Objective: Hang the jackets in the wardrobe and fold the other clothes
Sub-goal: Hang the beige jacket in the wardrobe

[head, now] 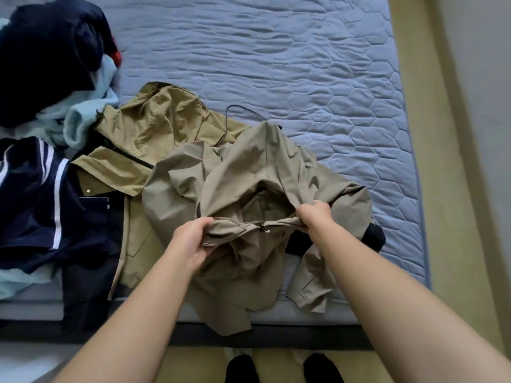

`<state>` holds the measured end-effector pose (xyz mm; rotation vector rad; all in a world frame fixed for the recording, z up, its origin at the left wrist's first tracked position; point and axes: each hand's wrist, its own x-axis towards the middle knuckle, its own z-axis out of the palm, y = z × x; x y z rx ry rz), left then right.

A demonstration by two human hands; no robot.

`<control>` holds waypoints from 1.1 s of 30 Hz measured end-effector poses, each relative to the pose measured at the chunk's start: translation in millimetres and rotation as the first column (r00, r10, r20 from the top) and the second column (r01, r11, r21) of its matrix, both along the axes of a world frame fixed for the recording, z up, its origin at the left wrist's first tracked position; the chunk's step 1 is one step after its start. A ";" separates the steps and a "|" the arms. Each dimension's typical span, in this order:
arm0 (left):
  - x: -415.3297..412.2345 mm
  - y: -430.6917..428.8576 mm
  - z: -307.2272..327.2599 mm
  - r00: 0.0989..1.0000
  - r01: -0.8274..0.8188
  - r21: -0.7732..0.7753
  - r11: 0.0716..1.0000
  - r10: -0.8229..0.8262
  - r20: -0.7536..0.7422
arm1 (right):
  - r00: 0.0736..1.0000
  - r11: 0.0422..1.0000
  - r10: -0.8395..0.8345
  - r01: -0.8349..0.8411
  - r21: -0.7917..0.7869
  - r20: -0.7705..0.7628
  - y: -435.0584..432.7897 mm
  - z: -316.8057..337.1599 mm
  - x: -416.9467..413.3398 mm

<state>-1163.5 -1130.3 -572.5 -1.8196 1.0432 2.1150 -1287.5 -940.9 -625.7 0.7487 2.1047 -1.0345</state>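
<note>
I see bare mattress (318, 64) beyond the grey jacket (249, 175) overhanging the near edge — both hands, left (190, 239) and right (313, 214), grip its collar.

The mattress (331, 78) is showing blue-grey hexagon quilting. A taupe jacket (249, 172) is lying centre frame, a tan jacket (154, 120) upper left of it. At left, a navy top (33, 203) is showing white stripes beside pale-blue fleece (83, 120).

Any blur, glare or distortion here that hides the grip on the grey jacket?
Head view: even light, no glare; the wide lens bows the mattress edge and stretches the forearms; slightly soft overall, yet the left hand and right hand clearly grip the grey jacket; the navy clothes lose detail in darkness.
</note>
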 end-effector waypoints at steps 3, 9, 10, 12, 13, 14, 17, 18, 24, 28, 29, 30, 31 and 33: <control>15.8 -8.0 41.8 0.987 -0.126 0.163 0.979 0.140 -0.075 | 0.979 0.970 -0.205 0.205 -0.130 0.015 14.6 42.5 -1.2; 72.1 11.1 172.1 0.957 -0.206 0.127 0.970 0.227 -0.178 | 0.915 0.773 -0.285 0.395 -0.495 0.285 26.8 190.1 22.9; 87.3 17.2 198.4 0.946 -0.231 0.115 0.966 0.251 -0.207 | 0.916 0.721 -0.267 0.396 -0.568 0.299 28.6 219.0 29.9; 122.5 31.4 253.8 0.905 -0.309 0.078 0.948 0.319 -0.281 | 0.932 0.641 -0.176 0.353 -0.682 0.318 30.5 282.3 46.9; 141.7 38.5 281.6 0.877 -0.361 0.057 0.931 0.359 -0.319 | 0.945 0.607 -0.104 0.307 -0.733 0.310 30.5 314.8 56.3; 160.8 46.7 308.4 0.841 -0.421 0.032 0.907 0.403 -0.361 | 0.957 0.571 -0.036 0.256 -0.780 0.288 30.0 344.4 65.2; 218.5 79.7 380.1 0.717 -0.582 -0.032 0.813 0.494 -0.492 | 0.965 0.466 0.203 0.054 -0.883 0.167 26.5 426.9 97.6; 238.3 90.9 400.6 0.676 -0.626 -0.054 0.778 0.508 -0.534 | 0.951 0.418 0.280 0.003 -0.908 0.133 24.3 451.9 110.5; 352.4 165.3 484.8 0.412 -0.880 -0.130 0.457 0.598 -0.688 | 0.779 0.110 0.622 -0.180 -0.978 -0.074 7.1 582.3 207.1; 446.2 242.6 510.4 0.197 -0.980 -0.156 0.120 0.637 -0.745 | 0.564 -0.061 0.801 -0.257 -0.964 -0.201 19.1 628.8 306.4; 468.9 265.8 513.3 0.150 -0.987 -0.155 0.047 0.633 -0.759 | 0.505 -0.085 0.835 -0.273 -0.958 -0.218 24.9 632.2 332.7; 491.1 289.8 516.7 0.104 -0.987 -0.157 -0.029 0.631 -0.769 | 0.444 -0.105 0.867 -0.281 -0.954 -0.226 31.7 634.4 359.6; 512.3 314.7 519.5 0.057 -0.981 -0.160 -0.108 0.631 -0.773 | 0.382 -0.124 0.895 -0.282 -0.951 -0.230 40.0 635.2 386.5; 554.6 369.8 522.1 -0.029 -0.957 -0.158 -0.242 0.626 -0.779 | 0.246 -0.173 0.937 -0.285 -0.943 -0.246 61.4 634.9 442.1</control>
